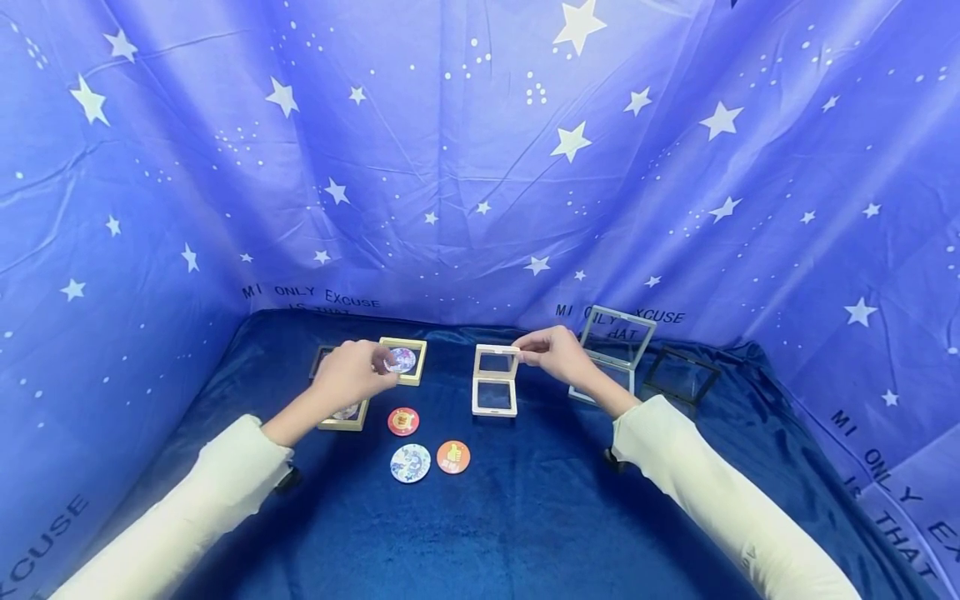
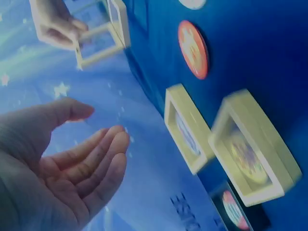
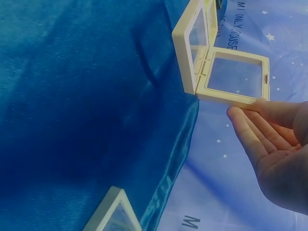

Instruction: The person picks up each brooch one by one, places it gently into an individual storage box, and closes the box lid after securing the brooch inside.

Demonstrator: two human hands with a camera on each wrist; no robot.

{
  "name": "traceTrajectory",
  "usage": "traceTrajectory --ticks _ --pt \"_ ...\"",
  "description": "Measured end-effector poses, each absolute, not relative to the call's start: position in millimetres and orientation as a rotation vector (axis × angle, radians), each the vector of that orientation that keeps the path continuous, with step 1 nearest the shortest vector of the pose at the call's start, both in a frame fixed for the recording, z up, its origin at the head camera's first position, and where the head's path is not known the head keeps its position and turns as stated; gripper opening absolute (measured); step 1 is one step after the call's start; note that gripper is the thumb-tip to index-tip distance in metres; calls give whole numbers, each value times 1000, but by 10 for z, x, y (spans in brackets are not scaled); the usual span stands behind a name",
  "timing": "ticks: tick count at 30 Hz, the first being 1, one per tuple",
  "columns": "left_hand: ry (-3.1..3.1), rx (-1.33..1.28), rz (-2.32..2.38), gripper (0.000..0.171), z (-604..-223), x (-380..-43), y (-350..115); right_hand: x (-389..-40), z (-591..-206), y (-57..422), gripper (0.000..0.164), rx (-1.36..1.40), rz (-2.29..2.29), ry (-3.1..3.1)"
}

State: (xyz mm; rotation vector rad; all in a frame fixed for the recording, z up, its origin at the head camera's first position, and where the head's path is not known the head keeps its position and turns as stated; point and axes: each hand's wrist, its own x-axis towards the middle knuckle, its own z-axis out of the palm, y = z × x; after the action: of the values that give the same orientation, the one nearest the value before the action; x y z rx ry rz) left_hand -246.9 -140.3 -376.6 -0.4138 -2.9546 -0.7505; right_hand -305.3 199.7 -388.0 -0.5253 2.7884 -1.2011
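Observation:
My right hand (image 1: pixel 557 354) pinches the upper edge of a cream hinged display frame (image 1: pixel 494 379) between thumb and fingers. This frame stands unfolded, one half raised, with clear film windows and nothing visible inside; the right wrist view shows its hinge (image 3: pixel 201 72). My left hand (image 2: pixel 72 163) holds nothing, its thumb apart from loosely bent fingers. In the head view it hovers over the cream frames on the left. One closed frame (image 1: pixel 422 354) holds a bluish round badge (image 1: pixel 402 360). Another cream frame (image 2: pixel 255 108) contains a multicoloured badge (image 2: pixel 248 159).
A dark frame (image 2: pixel 262 211) with a badge sits behind the left hand. Nearer lie a red badge (image 1: pixel 403 422), an orange badge (image 1: pixel 453 457) and a blue-white badge (image 1: pixel 410 463). At right stand a pale unfolded frame (image 1: pixel 638 354) and a black frame (image 1: pixel 712 383).

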Motion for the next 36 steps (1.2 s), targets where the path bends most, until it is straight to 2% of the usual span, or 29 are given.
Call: traceTrajectory --ticks 8,18,36 --pt "-2903 -856 -857 28 -3828 -2435 -1065 -2972 -3946 2069 18 -550 -1225 2746" --pt "-2988 -1107 -871 41 -4006 -2395 -808 -2907 -4009 2114 21 -571 -1271 2728" --pt "-3115 -1194 -729 52 -4279 -2319 -662 -2861 -4089 2096 18 -581 -1232 2777"
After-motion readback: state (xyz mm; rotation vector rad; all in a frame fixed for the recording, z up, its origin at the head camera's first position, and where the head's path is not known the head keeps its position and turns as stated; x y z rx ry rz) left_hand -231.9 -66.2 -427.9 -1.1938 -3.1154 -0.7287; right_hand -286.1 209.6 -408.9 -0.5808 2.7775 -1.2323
